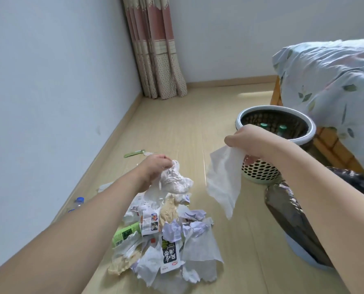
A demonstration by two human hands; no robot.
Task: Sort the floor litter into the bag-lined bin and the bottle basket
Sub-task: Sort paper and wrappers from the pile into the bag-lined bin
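Note:
A heap of litter (168,236) lies on the wooden floor: crumpled paper, wrappers, tissues and a green carton (124,232). My left hand (155,166) pinches a crumpled clear plastic wrapper (176,181) just above the heap's far end. My right hand (246,139) holds a white tissue (223,181) that hangs down in the air, to the left of the perforated bottle basket (259,170). The basket has a white rim (310,128) and green bottle caps show inside. The bin lined with a dark bag (293,221) stands at right, partly behind my right forearm.
A clear bottle with a blue cap (78,202) lies by the left wall. A green strip of litter (134,154) lies farther off on the floor. A bed with a floral cover (334,81) stands at right, and a curtain (155,49) hangs in the corner.

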